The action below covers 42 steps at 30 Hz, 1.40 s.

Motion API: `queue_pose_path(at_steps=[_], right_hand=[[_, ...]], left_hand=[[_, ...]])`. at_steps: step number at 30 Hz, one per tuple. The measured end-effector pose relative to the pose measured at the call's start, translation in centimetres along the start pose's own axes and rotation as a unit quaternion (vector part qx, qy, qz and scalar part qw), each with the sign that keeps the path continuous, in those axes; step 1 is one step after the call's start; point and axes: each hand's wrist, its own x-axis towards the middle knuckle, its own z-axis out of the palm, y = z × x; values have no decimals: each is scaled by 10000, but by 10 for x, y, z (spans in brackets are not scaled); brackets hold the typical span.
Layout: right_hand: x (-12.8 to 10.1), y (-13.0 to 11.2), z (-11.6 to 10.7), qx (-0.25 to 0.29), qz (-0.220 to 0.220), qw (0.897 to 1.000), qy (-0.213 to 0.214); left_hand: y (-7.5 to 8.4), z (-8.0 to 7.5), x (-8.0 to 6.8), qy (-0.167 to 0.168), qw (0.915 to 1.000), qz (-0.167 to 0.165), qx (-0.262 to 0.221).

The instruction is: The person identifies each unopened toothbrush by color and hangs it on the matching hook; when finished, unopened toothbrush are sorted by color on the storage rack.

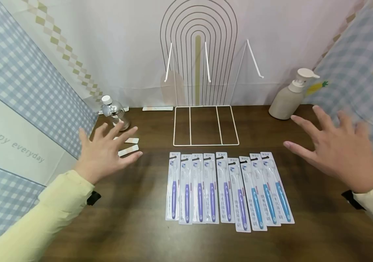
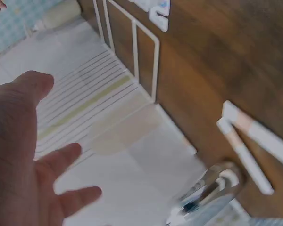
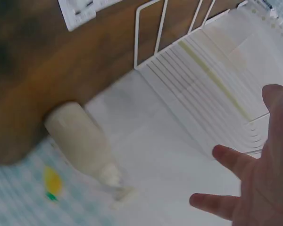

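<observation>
On a shiny dark brown table (image 1: 134,229), six packed purple toothbrushes (image 1: 200,202) and three blue ones (image 1: 269,203) lie side by side, near a white wire rack (image 1: 206,145). The left hand (image 1: 102,154) is near a clear round bottle (image 1: 115,113), fingers spread apart. The right hand (image 1: 343,149) is near a beige pump bottle (image 1: 285,102); its blurry fingers look apart too.

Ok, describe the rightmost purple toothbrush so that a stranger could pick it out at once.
On the brown table, in front of the white wire rack, lies a row of packaged toothbrushes. The rightmost purple toothbrush is sixth from the left, set lower than the other purples and the only purple beside a blue toothbrush.
</observation>
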Motion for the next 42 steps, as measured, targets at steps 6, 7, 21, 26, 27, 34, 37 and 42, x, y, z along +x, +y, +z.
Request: queue_pose_path(at_steps=[6,7,21,26,27,34,37,42], right_hand=[[-1,18,52,1669,-152,9840,-602],[-3,22,64,2033,-204,9766,-678],[-41,17,165,4072,660,9007,-1362],[-47,10,177,4342,524,8852,-1583],[-48,9,179,4388,485,8832,-1582],[-54,4,183,4384,491,8859,-1435],[-53,3,184,4278,587,8905,-1431],[-48,3,186,4073,651,9009,-1349]], left_hand=[[-1,58,32,209,9946,289,-976],[0,69,39,238,9911,299,-1277],[16,172,101,87,9249,115,-3799],[22,185,104,385,9433,121,-3293],[24,187,104,420,9457,113,-3222],[32,194,105,762,9558,258,-2827],[33,191,107,774,9578,259,-2756],[31,190,111,815,9586,260,-2715]])
